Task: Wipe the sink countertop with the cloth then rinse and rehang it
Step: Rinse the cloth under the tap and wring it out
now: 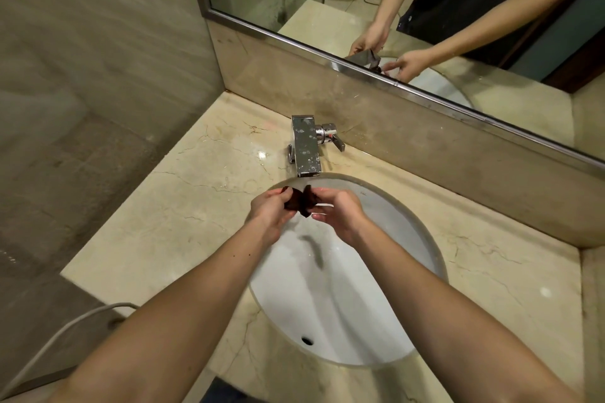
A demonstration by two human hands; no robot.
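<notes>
A small dark brown cloth (299, 201), bunched up, is held between both hands over the far end of the white oval sink (353, 304), just below the chrome faucet (306, 147). My left hand (270, 213) grips its left part and my right hand (337, 211) grips its right part. The beige marble countertop (183, 203) surrounds the sink. I cannot make out water running from the spout.
The faucet's lever handle (332, 137) sticks out to the right near the backsplash. A mirror (393, 10) above it reflects my arms and the cloth. A tiled wall (98, 59) closes the left side. A grey hose (65, 334) hangs below the counter's left edge.
</notes>
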